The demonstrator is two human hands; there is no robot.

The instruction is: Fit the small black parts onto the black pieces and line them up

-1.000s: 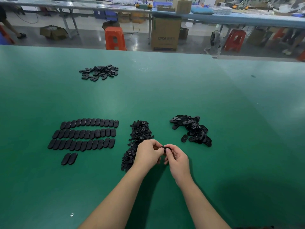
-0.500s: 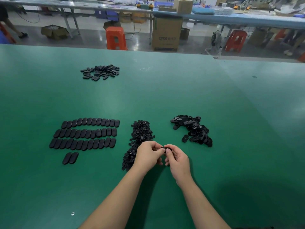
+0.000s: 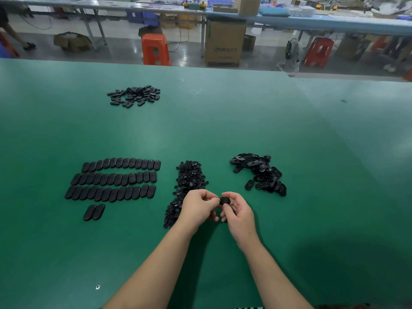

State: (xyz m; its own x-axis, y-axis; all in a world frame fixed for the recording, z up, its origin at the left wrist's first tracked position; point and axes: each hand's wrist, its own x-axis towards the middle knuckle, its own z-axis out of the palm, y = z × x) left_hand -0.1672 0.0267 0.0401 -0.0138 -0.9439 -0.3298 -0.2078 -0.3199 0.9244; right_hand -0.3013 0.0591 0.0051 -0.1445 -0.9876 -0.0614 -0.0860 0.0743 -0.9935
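- Green surface (image 3: 223, 121) carries everything; going left to right.
- Far left, near side: black oval pieces laid flat in rows (image 3: 113, 180), three full rows side by side, touching or nearly so. Below them a short pair (image 3: 94, 212) starts a fourth row.
- Far side, left of centre: a loose scatter of black pieces (image 3: 134, 96), well apart from the rows.
- Centre: a long heap of small black parts (image 3: 186, 186), running from the far end toward the near edge; its near end lies just beside the left wrist.
- Left hand (image 3: 199, 207): fingers curled in tight, thumb and fingertips pinching at the left end of one black piece (image 3: 224, 200). Whether a small part sits under the fingertips, cannot tell.
- Right hand (image 3: 238, 214): fingers curled, thumb and forefinger gripping the same piece from the right. Piece is held above the surface between both hands, dark oval face showing.
- Right of the hands: a jumbled pile of black pieces (image 3: 260, 172), a few strays at its near-left edge.
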